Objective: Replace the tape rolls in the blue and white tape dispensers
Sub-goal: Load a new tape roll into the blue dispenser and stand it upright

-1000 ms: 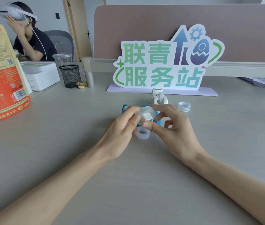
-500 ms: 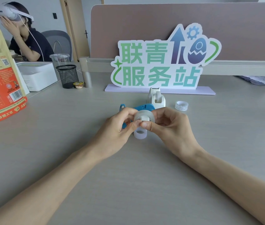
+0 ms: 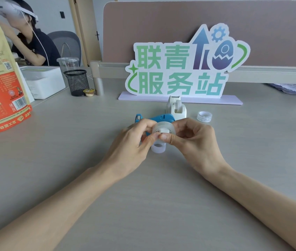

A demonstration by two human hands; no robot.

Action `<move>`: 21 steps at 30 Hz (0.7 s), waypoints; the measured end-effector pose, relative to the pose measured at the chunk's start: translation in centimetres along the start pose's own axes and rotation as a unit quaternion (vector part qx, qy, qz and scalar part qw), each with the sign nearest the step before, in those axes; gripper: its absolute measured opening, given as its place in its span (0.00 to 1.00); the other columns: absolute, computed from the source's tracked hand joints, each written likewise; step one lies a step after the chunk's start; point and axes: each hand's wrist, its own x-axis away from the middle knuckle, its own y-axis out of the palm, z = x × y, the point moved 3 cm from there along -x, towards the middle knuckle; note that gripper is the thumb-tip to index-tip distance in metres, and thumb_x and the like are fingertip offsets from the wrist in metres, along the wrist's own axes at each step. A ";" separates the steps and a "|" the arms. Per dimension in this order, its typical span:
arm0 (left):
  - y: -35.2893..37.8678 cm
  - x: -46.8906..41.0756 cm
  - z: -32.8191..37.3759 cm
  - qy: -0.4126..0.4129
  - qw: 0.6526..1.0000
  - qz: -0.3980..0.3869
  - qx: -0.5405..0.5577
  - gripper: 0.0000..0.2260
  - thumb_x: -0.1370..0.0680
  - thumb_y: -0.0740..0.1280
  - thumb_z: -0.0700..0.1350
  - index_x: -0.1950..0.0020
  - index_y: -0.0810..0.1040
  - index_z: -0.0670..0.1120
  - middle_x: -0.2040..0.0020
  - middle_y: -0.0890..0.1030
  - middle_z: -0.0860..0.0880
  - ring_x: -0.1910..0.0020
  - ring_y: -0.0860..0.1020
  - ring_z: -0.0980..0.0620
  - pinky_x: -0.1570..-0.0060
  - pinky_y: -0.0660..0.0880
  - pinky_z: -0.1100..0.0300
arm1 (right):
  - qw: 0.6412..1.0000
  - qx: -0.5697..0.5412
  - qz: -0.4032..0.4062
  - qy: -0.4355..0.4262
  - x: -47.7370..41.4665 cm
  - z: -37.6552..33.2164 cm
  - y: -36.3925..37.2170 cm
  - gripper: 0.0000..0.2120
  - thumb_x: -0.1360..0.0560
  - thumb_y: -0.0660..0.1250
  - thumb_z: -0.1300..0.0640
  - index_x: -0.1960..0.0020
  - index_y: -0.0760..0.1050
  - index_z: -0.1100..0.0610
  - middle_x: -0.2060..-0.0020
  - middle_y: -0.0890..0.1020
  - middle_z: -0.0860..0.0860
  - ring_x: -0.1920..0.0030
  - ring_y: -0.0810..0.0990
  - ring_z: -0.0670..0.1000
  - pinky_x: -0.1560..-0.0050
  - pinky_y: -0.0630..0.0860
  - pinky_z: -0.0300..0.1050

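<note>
A translucent tape roll (image 3: 163, 128) with a white core is held above the table between my left hand (image 3: 134, 142) and my right hand (image 3: 196, 140), thumbs meeting at its front edge. Right below it a second translucent roll (image 3: 158, 148) lies on the table. The blue tape dispenser (image 3: 161, 117) lies just behind my fingers, partly hidden by them. Behind it stands the white tape dispenser (image 3: 176, 107), upright. A third roll (image 3: 204, 116) with white stripes lies to its right.
A large green-lettered sign (image 3: 183, 66) on a lilac base stands behind the dispensers. At the left are an orange food bag (image 3: 0, 87), a white box (image 3: 44, 82), a black mesh cup (image 3: 76, 82) and a small capsule (image 3: 88, 92). A person with a headset sits far left.
Both hands stay closed on the held roll; the fingers have shifted slightly around it and the thumbs now press together at its front. The other objects have not moved.
</note>
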 end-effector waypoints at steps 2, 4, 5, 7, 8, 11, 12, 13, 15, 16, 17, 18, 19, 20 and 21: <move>0.0 0.0 -0.2 -0.002 1.000 0.002 -0.009 0.05 0.21 0.64 0.47 0.47 0.77 0.48 0.60 0.79 0.60 0.69 0.72 0.65 0.67 0.64 0.69 | 1.000 -0.002 -0.001 0.002 0.0 0.0 0.0 0.11 0.37 0.80 0.53 0.59 0.81 0.54 0.62 0.87 0.52 0.58 0.85 0.54 0.54 0.82 0.47; 0.0 0.0 -0.4 -0.001 1.000 0.000 -0.017 0.05 0.21 0.64 0.49 0.47 0.76 0.50 0.60 0.79 0.60 0.67 0.73 0.61 0.65 0.67 0.63 | 1.000 -0.007 -0.002 0.003 0.0 0.1 0.0 0.11 0.37 0.80 0.54 0.59 0.81 0.55 0.62 0.87 0.52 0.59 0.86 0.53 0.53 0.82 0.48; -0.1 -0.1 -0.3 0.000 1.000 -0.004 -0.014 0.06 0.21 0.63 0.49 0.46 0.76 0.50 0.58 0.80 0.60 0.65 0.74 0.59 0.65 0.68 0.62 | 1.000 -0.012 -0.003 0.004 0.0 0.0 0.0 0.12 0.37 0.80 0.54 0.58 0.81 0.56 0.62 0.87 0.51 0.59 0.86 0.52 0.53 0.82 0.48; -0.2 -0.4 -0.1 -0.005 1.000 -0.022 0.019 0.08 0.20 0.62 0.49 0.44 0.76 0.49 0.54 0.82 0.58 0.60 0.78 0.59 0.62 0.69 0.66 | 1.000 -0.021 -0.008 0.000 0.1 -0.1 0.0 0.13 0.37 0.80 0.54 0.58 0.80 0.57 0.63 0.87 0.50 0.59 0.86 0.51 0.53 0.82 0.47; -0.3 -0.5 0.0 -0.014 0.998 -0.035 0.046 0.08 0.19 0.62 0.47 0.43 0.76 0.48 0.52 0.83 0.56 0.56 0.79 0.61 0.60 0.70 0.70 | 1.000 -0.025 -0.014 0.000 0.1 -0.1 0.0 0.14 0.37 0.80 0.53 0.58 0.80 0.57 0.64 0.86 0.49 0.59 0.85 0.52 0.53 0.82 0.47; -0.3 -0.7 -0.4 -0.044 0.991 -0.067 0.107 0.08 0.19 0.60 0.45 0.42 0.74 0.48 0.49 0.83 0.57 0.50 0.79 0.64 0.54 0.72 0.71 | 0.997 -0.058 -0.045 0.000 0.0 -0.3 0.2 0.13 0.31 0.74 0.48 0.58 0.79 0.59 0.65 0.85 0.48 0.60 0.84 0.50 0.53 0.80 0.45; -0.4 -0.6 -0.6 -0.049 0.990 -0.068 0.114 0.07 0.19 0.59 0.44 0.42 0.74 0.50 0.50 0.82 0.58 0.51 0.78 0.64 0.56 0.71 0.71 | 0.995 -0.076 -0.057 -0.002 0.0 -0.2 0.3 0.16 0.27 0.69 0.47 0.58 0.79 0.61 0.64 0.85 0.49 0.59 0.84 0.49 0.52 0.80 0.45; -0.4 -0.6 -0.9 -0.051 0.990 -0.063 0.113 0.08 0.18 0.59 0.44 0.41 0.73 0.51 0.51 0.81 0.61 0.53 0.77 0.64 0.58 0.70 0.71 | 0.993 -0.097 -0.067 0.001 -0.2 -0.2 0.4 0.19 0.25 0.64 0.46 0.57 0.79 0.63 0.62 0.85 0.51 0.58 0.84 0.50 0.50 0.80 0.45; -0.6 -0.6 -1.1 -0.050 0.992 -0.052 0.103 0.11 0.18 0.58 0.43 0.39 0.73 0.56 0.54 0.79 0.65 0.54 0.75 0.65 0.58 0.69 0.72 | 0.989 -0.124 -0.081 0.010 -0.3 -0.2 0.5 0.17 0.21 0.60 0.52 0.57 0.79 0.65 0.60 0.85 0.55 0.56 0.84 0.52 0.49 0.81 0.49; -0.7 -0.7 -1.0 -0.045 0.993 -0.048 0.098 0.13 0.18 0.58 0.42 0.38 0.73 0.57 0.53 0.78 0.65 0.54 0.75 0.65 0.58 0.69 0.73 | 0.988 -0.122 -0.090 0.009 -0.4 -0.1 0.6 0.14 0.21 0.62 0.56 0.57 0.79 0.63 0.59 0.85 0.57 0.56 0.84 0.53 0.48 0.81 0.52; -0.8 -0.7 -1.0 -0.037 0.994 -0.045 0.093 0.15 0.18 0.57 0.41 0.37 0.73 0.58 0.51 0.77 0.63 0.54 0.74 0.66 0.57 0.69 0.74 | 0.988 -0.116 -0.100 0.008 -0.4 0.0 0.6 0.10 0.22 0.64 0.58 0.58 0.79 0.62 0.58 0.84 0.58 0.56 0.84 0.54 0.46 0.81 0.55; -0.8 -0.8 -0.9 -0.027 0.995 -0.043 0.089 0.16 0.18 0.56 0.40 0.36 0.74 0.57 0.49 0.76 0.60 0.54 0.74 0.67 0.56 0.68 0.75 | 0.988 -0.110 -0.108 0.009 -0.5 0.0 0.6 0.07 0.24 0.66 0.59 0.57 0.79 0.62 0.58 0.84 0.58 0.56 0.83 0.54 0.46 0.80 0.57; -0.9 -0.8 -0.9 -0.020 0.995 -0.042 0.087 0.17 0.18 0.56 0.39 0.36 0.74 0.56 0.47 0.75 0.58 0.53 0.74 0.68 0.56 0.68 0.75 | 0.988 -0.109 -0.112 0.016 -0.5 0.2 0.6 0.06 0.27 0.69 0.59 0.56 0.79 0.63 0.58 0.84 0.59 0.56 0.83 0.54 0.45 0.80 0.57; -1.0 -0.9 -0.9 -0.016 0.995 -0.042 0.089 0.17 0.18 0.56 0.38 0.36 0.75 0.56 0.47 0.76 0.55 0.53 0.74 0.68 0.57 0.68 0.76 | 0.987 -0.111 -0.113 0.025 -0.5 0.3 0.5 0.10 0.30 0.71 0.57 0.54 0.79 0.64 0.57 0.84 0.59 0.56 0.84 0.53 0.45 0.80 0.57; -1.1 -1.0 -0.9 -0.017 0.994 -0.041 0.096 0.17 0.18 0.57 0.39 0.37 0.75 0.57 0.48 0.77 0.54 0.54 0.75 0.67 0.57 0.68 0.75 | 0.986 -0.120 -0.112 0.034 -0.5 0.4 0.5 0.14 0.33 0.73 0.56 0.52 0.78 0.64 0.55 0.84 0.58 0.57 0.84 0.53 0.46 0.80 0.57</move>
